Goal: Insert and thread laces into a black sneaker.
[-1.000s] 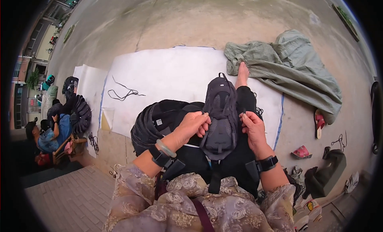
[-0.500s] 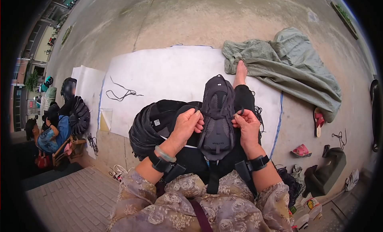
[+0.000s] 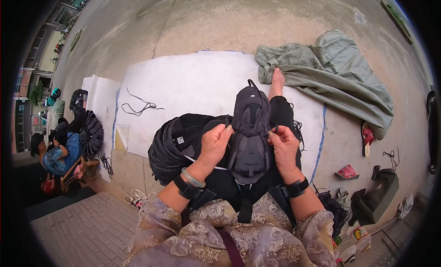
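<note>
A small dark grey piece [image 3: 250,150], like a little backpack with mesh panels and a loop at its top, lies on my lap between my hands. Dark cord crosses its middle. My left hand [image 3: 215,140] is closed at its left edge, thumb and fingers pinching an end of the cord [image 3: 228,121]. At the right edge my right hand [image 3: 284,143] pinches the cord's other end. Against my left leg rests a stack of similar black pieces [image 3: 167,150] with ribbed edges.
A white sheet [image 3: 183,78] with a loose dark cord [image 3: 140,106] covers the ground ahead. Far right are a grey-green cloth [image 3: 330,74], a red sandal [image 3: 367,136] and another sandal [image 3: 347,174]. Another person [image 3: 59,159] sits at the left beside black stacked pieces [image 3: 92,134].
The loop at the piece's top now stands up higher. Both hands keep pinching the cord ends and have shifted only slightly.
</note>
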Demonstrator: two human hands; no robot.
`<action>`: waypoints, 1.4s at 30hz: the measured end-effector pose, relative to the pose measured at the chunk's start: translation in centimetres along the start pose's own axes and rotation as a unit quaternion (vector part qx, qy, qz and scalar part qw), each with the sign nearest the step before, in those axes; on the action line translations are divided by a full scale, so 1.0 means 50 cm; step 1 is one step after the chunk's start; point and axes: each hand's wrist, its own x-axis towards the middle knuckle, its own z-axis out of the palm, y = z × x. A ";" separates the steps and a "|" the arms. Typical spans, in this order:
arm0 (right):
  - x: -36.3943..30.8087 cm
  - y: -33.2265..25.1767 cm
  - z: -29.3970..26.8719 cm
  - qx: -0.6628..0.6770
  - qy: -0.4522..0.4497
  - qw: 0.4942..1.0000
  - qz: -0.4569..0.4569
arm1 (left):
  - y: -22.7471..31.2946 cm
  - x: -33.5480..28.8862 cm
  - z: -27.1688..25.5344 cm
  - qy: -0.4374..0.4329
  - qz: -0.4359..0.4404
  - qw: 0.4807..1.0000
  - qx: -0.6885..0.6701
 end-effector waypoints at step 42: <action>-0.039 -0.049 0.053 -0.385 -0.035 0.856 -0.342 | -0.020 0.033 0.041 0.079 0.060 0.988 0.117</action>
